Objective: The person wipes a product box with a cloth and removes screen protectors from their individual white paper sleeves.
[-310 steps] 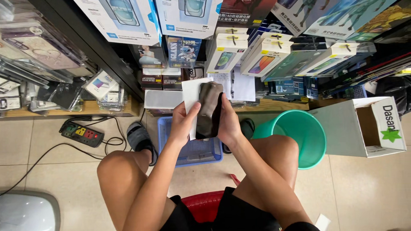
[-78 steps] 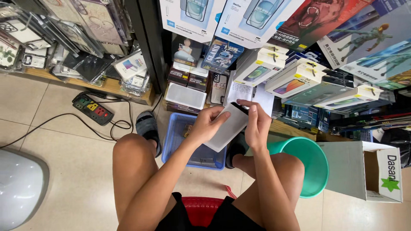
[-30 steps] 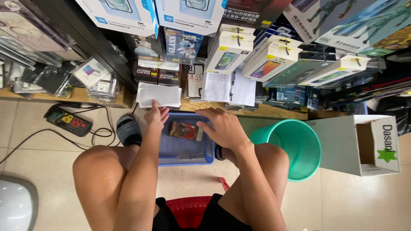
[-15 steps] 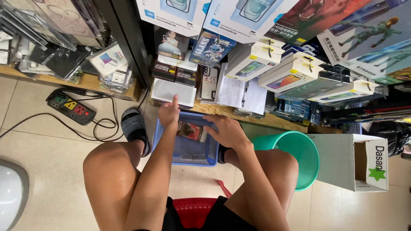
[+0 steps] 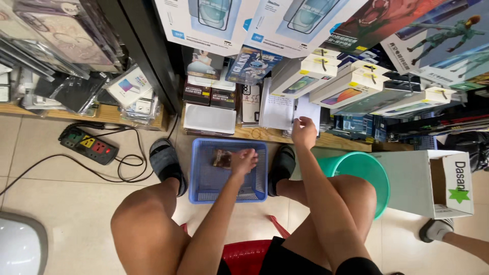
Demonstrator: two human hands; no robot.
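Since half a second ago, the right hand [image 5: 304, 131] has left the blue basket [image 5: 202, 186] and gone up to the white papers [image 5: 285, 109] on the wooden shelf edge behind the basket. Its fingers are curled at the lower edge of a sheet; whether they pinch it I cannot tell. Over the basket is the left hand [image 5: 243, 160], fingers bent around a small dark packet [image 5: 222, 158] inside the basket, near its back wall. Both feet in grey sandals [image 5: 167, 164] stand just beside the basket, one on each side. A green bucket [image 5: 357, 173] is to the right of the basket, and a power strip [image 5: 88, 145] lies on the floor to its left.
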